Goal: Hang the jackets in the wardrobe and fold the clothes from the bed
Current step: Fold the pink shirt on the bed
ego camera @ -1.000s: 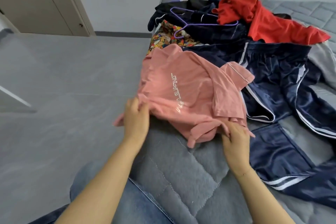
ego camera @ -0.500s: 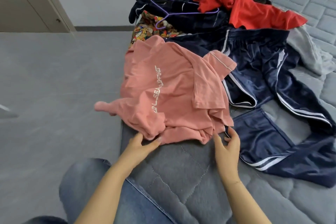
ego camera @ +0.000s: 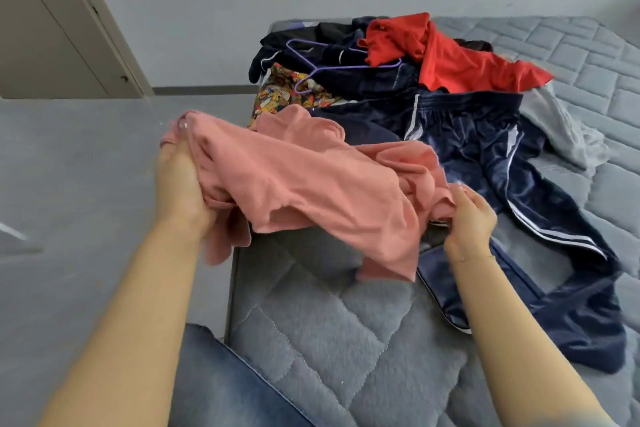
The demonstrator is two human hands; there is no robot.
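A pink T-shirt (ego camera: 304, 184) hangs crumpled between my hands, lifted off the grey quilted bed (ego camera: 332, 350). My left hand (ego camera: 180, 184) grips its left end over the bed's edge. My right hand (ego camera: 471, 218) pinches its right end. Behind it lie shiny navy trousers with white stripes (ego camera: 485, 156), a red garment (ego camera: 457, 62), dark jackets (ego camera: 346, 55) under a purple hanger (ego camera: 322, 69), and a colourful patterned cloth (ego camera: 284, 100).
A light grey garment (ego camera: 561, 128) lies at the right of the pile. The grey floor (ego camera: 76, 184) runs along the bed's left side. A beige wardrobe door (ego camera: 52, 31) stands at the far left. My jeans-clad knee (ego camera: 221, 385) is at the bed's near edge.
The pink T-shirt lay on the bed with my hands at its near hem. Both hands now hold it and have raised it off the bed, the left hand moving up and left.
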